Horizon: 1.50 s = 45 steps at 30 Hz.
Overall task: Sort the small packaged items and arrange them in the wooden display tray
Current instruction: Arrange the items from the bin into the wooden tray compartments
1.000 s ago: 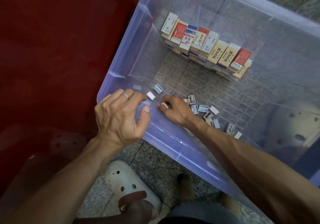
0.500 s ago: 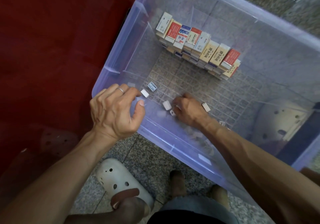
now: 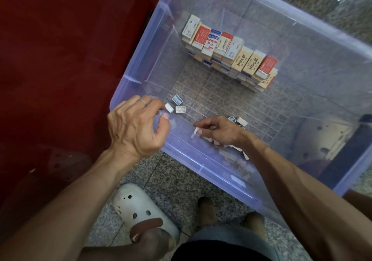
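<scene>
Speckled floor (image 3: 171, 180), clear bin (image 3: 261, 15), stacked boxes (image 3: 229, 51), left hand (image 3: 136, 127) loosely curled, empty, right hand (image 3: 219, 131) pinching small eraser (image 3: 196, 130).

Overall light: I read it as dim, soft indoor light with no hard shadows
Glare: pale sheen along the clear bin's near wall (image 3: 203, 160)
Focus: stacked eraser boxes (image 3: 229, 49) sharp; small pieces behind the near wall smeared, perhaps by the plastic
Edges: wide-angle bending; my forearms balloon at the bottom corners
Dark zone: red surface (image 3: 60, 59) falls off to murk
</scene>
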Available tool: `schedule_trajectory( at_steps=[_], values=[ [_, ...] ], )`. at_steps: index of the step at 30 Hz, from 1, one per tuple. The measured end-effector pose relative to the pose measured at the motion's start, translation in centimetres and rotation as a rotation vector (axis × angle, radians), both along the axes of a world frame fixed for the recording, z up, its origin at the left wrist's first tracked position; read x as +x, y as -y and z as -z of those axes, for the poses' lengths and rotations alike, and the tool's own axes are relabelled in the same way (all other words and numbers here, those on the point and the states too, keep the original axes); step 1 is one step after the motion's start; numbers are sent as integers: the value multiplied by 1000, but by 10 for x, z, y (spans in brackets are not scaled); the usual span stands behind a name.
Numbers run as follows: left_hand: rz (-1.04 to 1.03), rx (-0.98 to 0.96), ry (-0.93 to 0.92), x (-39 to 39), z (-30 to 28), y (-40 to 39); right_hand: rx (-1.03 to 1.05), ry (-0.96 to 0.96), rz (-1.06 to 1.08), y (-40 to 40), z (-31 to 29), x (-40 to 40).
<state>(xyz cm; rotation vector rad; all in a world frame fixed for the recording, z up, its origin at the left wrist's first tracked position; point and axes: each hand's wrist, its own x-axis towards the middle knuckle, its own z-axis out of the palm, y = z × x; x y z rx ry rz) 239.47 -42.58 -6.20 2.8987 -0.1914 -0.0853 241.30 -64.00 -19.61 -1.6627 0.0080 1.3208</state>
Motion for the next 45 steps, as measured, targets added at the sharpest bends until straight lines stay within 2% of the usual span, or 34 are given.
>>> schedule_trajectory(
  at_steps=[5,11,14,17,20,23,31,37,43,45],
  values=[
    [-11,13,-14,0,-1,0,-68,60,-51,-8,-8,6],
    [-113,-33,-132,0,-12,5,-63,85,176,-13,-53,13],
    [-251,-299,-210,0,-30,11,-30,115,310,-14,-94,17],
    [-474,-557,-229,-3,-58,19,30,146,377,-13,-146,16],
    [-633,-758,-147,-19,-96,27,98,169,430,-12,-198,7],
    [-723,-866,-47,-46,-136,32,168,204,450,-12,-243,-4],
    [-868,-1012,178,-131,-220,19,296,399,286,-34,-343,-48],
    [-903,-1033,315,-184,-269,-2,395,406,58,-73,-400,-90],
    [-779,-1010,393,-220,-310,-29,467,357,-96,-122,-448,-121],
    [-725,-935,413,-231,-315,-43,457,333,-121,-138,-457,-127]
  ],
)
